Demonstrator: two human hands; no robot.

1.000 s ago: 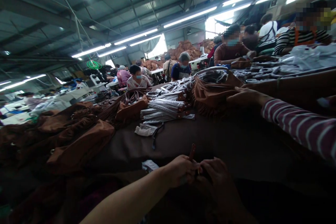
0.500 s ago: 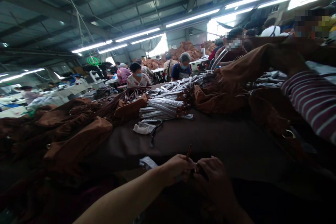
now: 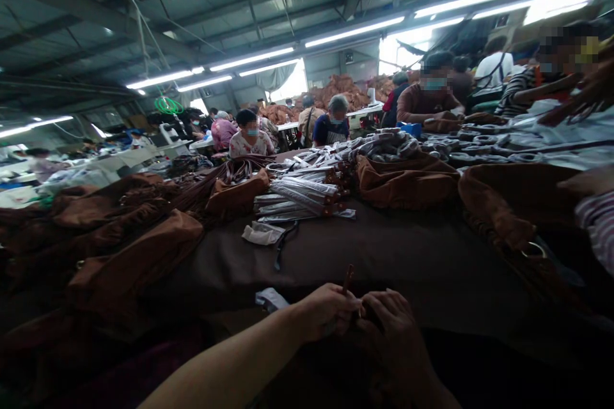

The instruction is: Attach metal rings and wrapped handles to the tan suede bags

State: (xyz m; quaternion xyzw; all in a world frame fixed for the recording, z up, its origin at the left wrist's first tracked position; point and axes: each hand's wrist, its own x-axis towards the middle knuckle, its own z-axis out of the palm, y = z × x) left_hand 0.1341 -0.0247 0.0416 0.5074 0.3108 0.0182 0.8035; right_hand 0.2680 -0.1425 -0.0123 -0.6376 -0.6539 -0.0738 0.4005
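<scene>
Low in the middle, my left hand (image 3: 326, 310) is closed on a narrow brown strap (image 3: 348, 278), whose end sticks up above the fingers. My right hand (image 3: 392, 319) is right beside it, fingers bent and closed over something dark that I cannot make out. The fingertips of both hands nearly meet around a small shiny bit. Below them everything is lost in shadow. A white-wrapped piece (image 3: 272, 300) lies just left of my left wrist. Beyond the hands, a small pale packet (image 3: 262, 233) and a thin black strip (image 3: 286, 246) rest on the dark brown tabletop (image 3: 384, 249).
White-wrapped straps (image 3: 300, 195) with brown ends are heaped at the table's middle. Brown cloth bags (image 3: 139, 255) pile up on the left; another brown bag (image 3: 508, 198) with a ring lies right. A co-worker's striped sleeve (image 3: 598, 223) reaches in there. Several masked people work behind.
The co-worker's striped arm has pulled back to the right, and the brown cloth it held up no longer blocks the view there. My two hands stay almost in place.
</scene>
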